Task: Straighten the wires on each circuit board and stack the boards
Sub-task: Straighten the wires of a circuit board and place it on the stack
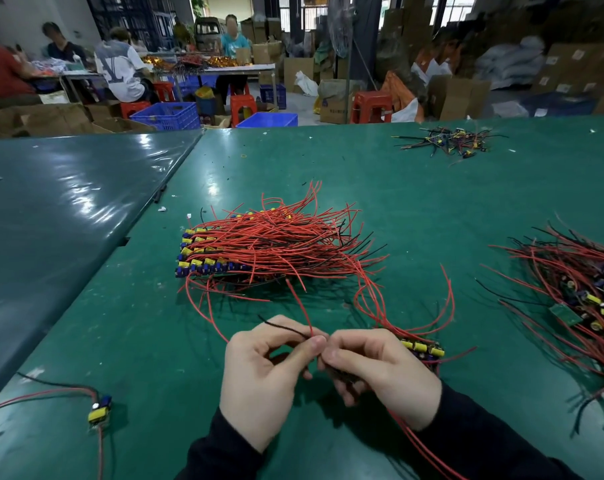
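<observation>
1. Green table (432,202); no writing on it legible.
2. Stacked circuit boards (210,258), red wires fanned rightward, just beyond both hands.
3. Loose board heap (591,296) far right of the right hand.
4. Left hand (262,372) pinches a black wire (286,327).
5. Right hand (380,372) grips boards (423,348).
6. One single board (99,408) lies left of the left hand.

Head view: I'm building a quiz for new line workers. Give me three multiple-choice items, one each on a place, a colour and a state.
1. Where does the lone board lie?
A near left
B far right
C on the stack

2. Most wires on the stack are
A blue
B red
C white

3. The left hand is
A flat on the table
B out of view
C pinching wires

Key: 1 A, it sits by the table's near left edge; 2 B, red dominates, few black; 3 C, thumb and finger pinch a red and black wire.
</observation>
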A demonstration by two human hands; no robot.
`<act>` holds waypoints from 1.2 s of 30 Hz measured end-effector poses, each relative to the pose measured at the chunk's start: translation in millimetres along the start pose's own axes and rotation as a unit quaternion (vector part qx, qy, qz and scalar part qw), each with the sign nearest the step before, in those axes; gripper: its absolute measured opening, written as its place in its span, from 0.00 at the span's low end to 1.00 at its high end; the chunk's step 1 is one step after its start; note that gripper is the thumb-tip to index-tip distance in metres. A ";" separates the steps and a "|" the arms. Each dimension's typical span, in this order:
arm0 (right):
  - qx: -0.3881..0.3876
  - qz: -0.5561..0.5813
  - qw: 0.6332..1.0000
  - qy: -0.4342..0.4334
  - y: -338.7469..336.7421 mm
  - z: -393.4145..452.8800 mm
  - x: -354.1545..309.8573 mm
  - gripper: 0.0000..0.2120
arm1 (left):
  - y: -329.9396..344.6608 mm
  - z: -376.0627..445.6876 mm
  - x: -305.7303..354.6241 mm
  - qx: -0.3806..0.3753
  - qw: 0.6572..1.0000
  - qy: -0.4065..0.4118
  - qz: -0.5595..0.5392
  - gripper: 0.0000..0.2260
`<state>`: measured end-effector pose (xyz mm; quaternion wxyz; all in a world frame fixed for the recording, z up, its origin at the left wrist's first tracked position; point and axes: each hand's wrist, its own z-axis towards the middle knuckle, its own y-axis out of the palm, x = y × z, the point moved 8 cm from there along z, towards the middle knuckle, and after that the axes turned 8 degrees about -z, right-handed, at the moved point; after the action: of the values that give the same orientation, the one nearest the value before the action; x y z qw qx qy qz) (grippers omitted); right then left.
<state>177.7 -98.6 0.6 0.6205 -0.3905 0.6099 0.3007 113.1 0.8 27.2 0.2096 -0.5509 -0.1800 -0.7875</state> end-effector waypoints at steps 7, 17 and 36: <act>0.027 -0.115 0.992 -0.053 1.6 -3.3 -5.1 0.10 | -4.8 -0.2 0.4 0.034 0.991 0.024 0.128 0.10; 0.001 -0.015 0.999 -0.050 -0.2 -3.9 -10.9 0.03 | -0.3 3.4 -18.4 -0.007 0.967 -0.161 -0.197 0.11; -0.030 0.004 0.999 0.019 -2.5 -2.2 1.6 0.12 | -6.0 5.4 -16.3 0.046 0.911 -0.213 -0.351 0.16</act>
<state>178.7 -101.9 -0.5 0.5958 -0.4118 0.6141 0.3136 119.2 10.8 13.2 -0.0989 -0.5964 -0.4382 -0.6652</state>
